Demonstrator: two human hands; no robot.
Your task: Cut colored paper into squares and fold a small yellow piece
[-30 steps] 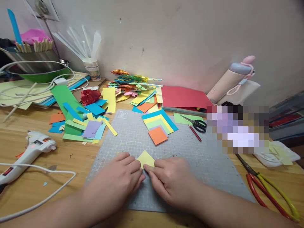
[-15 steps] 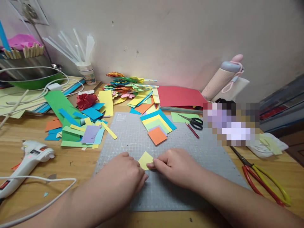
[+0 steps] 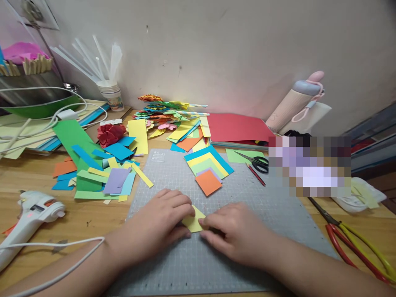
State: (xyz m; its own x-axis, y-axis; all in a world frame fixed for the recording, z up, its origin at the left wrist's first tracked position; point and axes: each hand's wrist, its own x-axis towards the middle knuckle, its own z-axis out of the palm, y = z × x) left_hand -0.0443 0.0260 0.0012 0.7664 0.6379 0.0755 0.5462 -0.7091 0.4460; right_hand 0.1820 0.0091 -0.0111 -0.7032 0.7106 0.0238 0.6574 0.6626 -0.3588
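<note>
A small piece of pale yellow paper (image 3: 193, 223) lies between my hands on the grey cutting mat (image 3: 167, 268). It looks folded, with a straight lower edge and a pointed top partly covered by fingers. On its left side, my left hand (image 3: 168, 212) grips the paper with bent fingers and the thumb below. My right hand (image 3: 233, 229) pinches the right corner between thumb and fingertips. Just beyond are an orange paper square (image 3: 208, 182) and a fanned stack of coloured squares (image 3: 227, 166).
Black scissors (image 3: 260, 164) and a pencil (image 3: 256, 175) lie at the mat's upper right. Large red-and-yellow-handled shears (image 3: 355, 243) rest at right. Left are paper scraps (image 3: 116, 180) and a glue gun (image 3: 40, 210), its white cable (image 3: 71, 244) crossing by my left forearm.
My left hand has gone from a curled pose beside the paper to gripping its left side. The right fingers have shifted on the right corner. The camera view has moved slightly.
</note>
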